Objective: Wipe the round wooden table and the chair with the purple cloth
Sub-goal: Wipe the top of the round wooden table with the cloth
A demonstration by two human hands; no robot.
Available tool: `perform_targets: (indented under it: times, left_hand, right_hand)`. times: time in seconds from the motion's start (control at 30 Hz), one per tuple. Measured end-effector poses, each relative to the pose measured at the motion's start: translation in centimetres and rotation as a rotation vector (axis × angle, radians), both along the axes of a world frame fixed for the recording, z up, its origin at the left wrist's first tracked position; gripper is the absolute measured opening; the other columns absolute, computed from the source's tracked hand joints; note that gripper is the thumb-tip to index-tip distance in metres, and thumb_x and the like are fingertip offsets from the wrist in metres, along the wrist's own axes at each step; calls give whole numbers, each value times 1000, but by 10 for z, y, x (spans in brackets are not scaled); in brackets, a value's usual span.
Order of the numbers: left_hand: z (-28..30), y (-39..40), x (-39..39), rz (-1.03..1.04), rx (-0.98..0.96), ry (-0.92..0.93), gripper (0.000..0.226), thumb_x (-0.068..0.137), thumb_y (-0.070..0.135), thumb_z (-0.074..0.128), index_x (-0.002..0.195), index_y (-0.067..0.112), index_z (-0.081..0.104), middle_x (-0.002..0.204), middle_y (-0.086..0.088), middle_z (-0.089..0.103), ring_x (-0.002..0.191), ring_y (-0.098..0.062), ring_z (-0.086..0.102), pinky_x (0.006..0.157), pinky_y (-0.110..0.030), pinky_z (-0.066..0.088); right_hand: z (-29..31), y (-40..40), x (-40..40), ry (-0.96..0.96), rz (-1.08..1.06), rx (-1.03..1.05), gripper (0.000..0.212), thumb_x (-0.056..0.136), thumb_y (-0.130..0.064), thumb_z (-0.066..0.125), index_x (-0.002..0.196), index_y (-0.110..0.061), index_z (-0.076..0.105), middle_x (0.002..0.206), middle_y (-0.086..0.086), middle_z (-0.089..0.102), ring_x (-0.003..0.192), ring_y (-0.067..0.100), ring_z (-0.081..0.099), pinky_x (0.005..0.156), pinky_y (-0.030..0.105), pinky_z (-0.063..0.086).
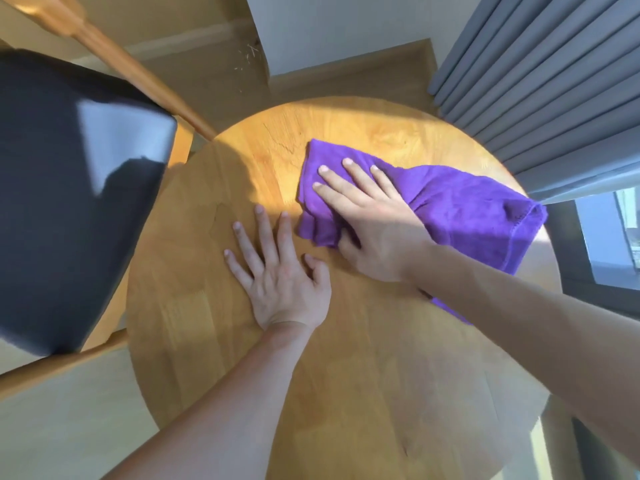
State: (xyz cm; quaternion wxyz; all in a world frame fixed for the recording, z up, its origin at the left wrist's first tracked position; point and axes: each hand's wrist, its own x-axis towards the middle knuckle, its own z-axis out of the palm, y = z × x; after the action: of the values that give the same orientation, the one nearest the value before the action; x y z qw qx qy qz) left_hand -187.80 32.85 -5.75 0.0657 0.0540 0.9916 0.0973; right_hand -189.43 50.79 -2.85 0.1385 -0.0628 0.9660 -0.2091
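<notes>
We're on the table-wiping step rn: right hand (375,223), fingers spread, presses the purple cloth (446,206) flat on the worktop (346,375), far-right part. Left hand (280,275) braces flat beside it, fingers spread. Next imo: sweep the near side, then the chair (69,202) on the left.

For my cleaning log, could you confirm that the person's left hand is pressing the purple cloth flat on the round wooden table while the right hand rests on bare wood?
Not quite: the hands are swapped. The head view shows the right hand pressing the purple cloth on the round wooden table, while the left hand rests on bare wood.
</notes>
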Motion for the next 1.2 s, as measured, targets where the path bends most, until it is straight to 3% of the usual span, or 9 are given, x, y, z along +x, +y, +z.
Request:
perform_targets:
  times: [0.13, 0.3, 0.4, 0.6, 0.73, 0.8, 0.9, 1.03, 1.2]
  left_hand:
    - [0, 1, 0, 1, -5, -1, 73, 85, 36, 39, 157, 24, 33, 173, -3, 13, 159, -36, 1, 124, -65, 4]
    - [0, 1, 1, 8, -13, -2, 74, 85, 36, 39, 157, 25, 32, 173, -3, 13, 159, -35, 0, 124, -65, 4]
    - [0, 2, 1, 11, -8, 6, 73, 84, 36, 39, 156, 25, 33, 173, -2, 14, 159, -35, 1, 124, -64, 4]
    - [-1, 2, 1, 7, -2, 6, 72, 83, 37, 38, 154, 25, 35, 172, -2, 15, 159, -35, 2, 124, -64, 5]
    - [0, 2, 2, 1, -3, -1, 72, 85, 38, 38, 156, 26, 33, 173, -2, 12, 159, -34, 0, 125, -64, 4]
    - [-1, 2, 2, 1, -1, 4, 73, 86, 38, 38, 157, 26, 32, 173, -2, 12, 159, -34, -1, 124, -64, 4]
    - [-3, 2, 1, -3, -4, 17, 73, 86, 38, 39, 157, 26, 31, 173, -3, 12, 159, -35, -1, 124, -64, 4]
    - [-5, 2, 3, 3, -5, 31, 73, 85, 37, 41, 156, 25, 33, 172, -3, 15, 159, -36, 2, 124, -64, 5]
    - [-3, 2, 2, 10, -3, 30, 73, 83, 37, 41, 155, 26, 35, 172, -3, 16, 159, -36, 4, 124, -64, 6]
  right_hand:
    - [2, 48, 0, -11, 180, 58, 80, 81, -35, 42, 159, -23, 32, 168, -4, 20, 157, 23, 10, 125, 38, 0]
    - [-5, 29, -40, 21, -277, 102, 83, 81, -36, 45, 160, -24, 24, 170, -4, 12, 157, 22, 2, 126, 44, -1]
    - [-8, -7, -60, 14, -371, 115, 82, 86, -39, 38, 162, -20, 15, 171, 0, 4, 157, 26, -4, 125, 50, -4]
    - [-3, -1, -38, -38, 30, 38, 76, 92, -32, 34, 163, -25, 11, 171, -6, -2, 157, 21, -10, 125, 45, -9]
    - [3, 35, -11, -63, 194, 2, 79, 84, -19, 43, 161, -26, 23, 170, -7, 9, 157, 18, -3, 127, 41, -4]
    - [4, 51, -9, -36, 95, -20, 81, 77, -19, 43, 158, -25, 33, 169, -6, 18, 157, 18, 5, 127, 39, 0]
    - [0, 51, -26, 46, -273, -115, 80, 71, -19, 48, 151, -23, 46, 165, -3, 31, 155, 22, 16, 126, 44, 8]
    - [-5, 1, -61, 122, -632, -90, 73, 73, -17, 51, 145, -28, 51, 165, -3, 31, 155, 25, 14, 126, 46, 4]
    - [-4, -34, -67, 85, -399, -119, 71, 76, -18, 51, 147, -28, 50, 166, -6, 29, 156, 23, 11, 126, 45, 0]
